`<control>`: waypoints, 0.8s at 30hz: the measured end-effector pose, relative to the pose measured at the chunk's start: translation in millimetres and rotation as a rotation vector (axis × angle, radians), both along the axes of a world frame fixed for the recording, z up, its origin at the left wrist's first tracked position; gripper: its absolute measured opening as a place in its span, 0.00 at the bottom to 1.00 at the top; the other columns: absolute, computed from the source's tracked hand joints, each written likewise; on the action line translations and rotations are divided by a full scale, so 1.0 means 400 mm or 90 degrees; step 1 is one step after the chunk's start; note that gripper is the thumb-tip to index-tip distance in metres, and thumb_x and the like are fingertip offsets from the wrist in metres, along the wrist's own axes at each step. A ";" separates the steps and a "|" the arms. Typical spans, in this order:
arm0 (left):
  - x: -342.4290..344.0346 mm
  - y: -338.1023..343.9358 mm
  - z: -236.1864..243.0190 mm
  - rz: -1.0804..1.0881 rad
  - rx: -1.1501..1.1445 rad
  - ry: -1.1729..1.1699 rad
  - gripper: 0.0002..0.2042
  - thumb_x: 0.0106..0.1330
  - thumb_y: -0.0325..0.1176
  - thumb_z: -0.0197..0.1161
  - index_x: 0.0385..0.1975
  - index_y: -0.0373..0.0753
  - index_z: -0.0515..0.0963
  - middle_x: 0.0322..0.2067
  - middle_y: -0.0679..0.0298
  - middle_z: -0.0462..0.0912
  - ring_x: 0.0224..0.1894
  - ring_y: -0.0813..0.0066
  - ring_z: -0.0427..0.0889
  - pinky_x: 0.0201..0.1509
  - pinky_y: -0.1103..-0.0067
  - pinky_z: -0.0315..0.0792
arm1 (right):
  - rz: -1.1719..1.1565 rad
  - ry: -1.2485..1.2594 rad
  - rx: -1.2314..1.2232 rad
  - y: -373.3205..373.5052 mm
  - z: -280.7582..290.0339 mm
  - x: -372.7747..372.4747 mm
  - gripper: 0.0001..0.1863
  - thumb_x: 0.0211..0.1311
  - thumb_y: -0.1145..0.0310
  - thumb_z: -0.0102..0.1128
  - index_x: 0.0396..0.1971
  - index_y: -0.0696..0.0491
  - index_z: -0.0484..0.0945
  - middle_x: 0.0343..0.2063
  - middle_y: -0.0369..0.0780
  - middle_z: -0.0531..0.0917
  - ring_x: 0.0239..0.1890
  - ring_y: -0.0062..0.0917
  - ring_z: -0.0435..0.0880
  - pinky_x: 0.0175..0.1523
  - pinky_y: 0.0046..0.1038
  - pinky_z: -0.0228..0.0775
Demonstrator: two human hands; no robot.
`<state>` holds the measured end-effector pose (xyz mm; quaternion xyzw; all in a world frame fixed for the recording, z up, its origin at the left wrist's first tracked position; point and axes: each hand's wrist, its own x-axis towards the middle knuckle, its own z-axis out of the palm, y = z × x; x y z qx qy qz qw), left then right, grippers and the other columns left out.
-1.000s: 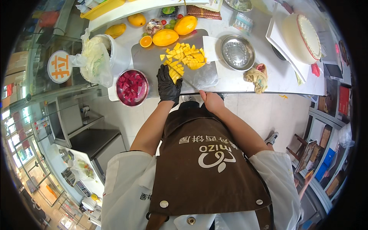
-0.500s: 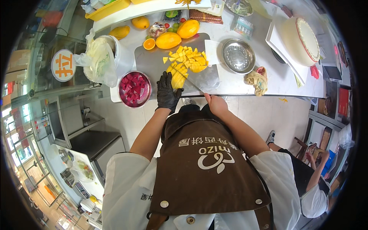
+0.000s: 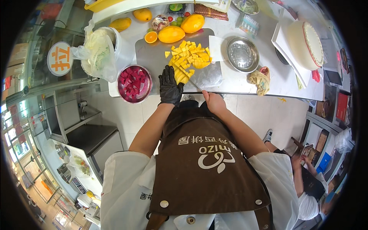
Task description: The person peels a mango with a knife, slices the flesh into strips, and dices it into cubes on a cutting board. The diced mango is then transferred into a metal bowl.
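My left hand (image 3: 170,87), in a black glove, holds the near left side of a sliced mango piece (image 3: 181,74), fingers along its edge and thumb at its near end. My bare right hand (image 3: 214,102) is closed round a knife (image 3: 196,85), whose blade points up and left to the mango; the hand hides its handle. Beyond lies a heap of yellow mango cubes (image 3: 190,53) on a grey cutting board (image 3: 147,53). A metal bowl of magenta dragon fruit cubes (image 3: 134,83) stands left of my gloved hand.
Peeled mangoes (image 3: 171,34) and a cut orange (image 3: 151,37) lie behind the cubes. A metal bowl (image 3: 242,54), a crumpled cloth (image 3: 261,81) and a white cake (image 3: 303,44) stand rightward. A bag-lined bucket (image 3: 122,48) is left. Another person (image 3: 310,184) sits at lower right.
The knife has drawn back toward me and its blade is now steeper, less of it lying over the mango. My left hand stays beside the mango. The view has shifted slightly.
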<state>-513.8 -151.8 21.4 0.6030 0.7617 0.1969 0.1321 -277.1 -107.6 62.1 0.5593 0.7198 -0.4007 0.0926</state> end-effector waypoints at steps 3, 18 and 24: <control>0.008 0.006 0.000 0.015 -0.017 0.001 0.45 0.64 0.37 0.63 0.78 0.34 0.46 0.77 0.45 0.49 0.78 0.44 0.51 0.80 0.51 0.42 | 0.003 -0.025 0.004 0.003 -0.015 -0.012 0.41 0.80 0.39 0.30 0.35 0.59 0.86 0.38 0.56 0.87 0.45 0.53 0.86 0.54 0.50 0.75; 0.011 -0.003 -0.025 0.035 0.005 0.013 0.47 0.62 0.42 0.64 0.78 0.32 0.45 0.77 0.41 0.47 0.79 0.44 0.49 0.80 0.51 0.41 | 0.015 -0.009 0.018 -0.010 0.029 -0.013 0.40 0.79 0.39 0.32 0.34 0.59 0.85 0.34 0.55 0.87 0.42 0.52 0.86 0.50 0.50 0.76; 0.017 0.005 -0.040 0.049 0.001 0.016 0.48 0.62 0.44 0.64 0.78 0.32 0.44 0.78 0.41 0.46 0.79 0.44 0.48 0.81 0.50 0.39 | -0.014 -0.023 -0.014 -0.017 -0.013 -0.032 0.41 0.79 0.39 0.32 0.34 0.60 0.86 0.37 0.58 0.86 0.45 0.55 0.84 0.54 0.51 0.74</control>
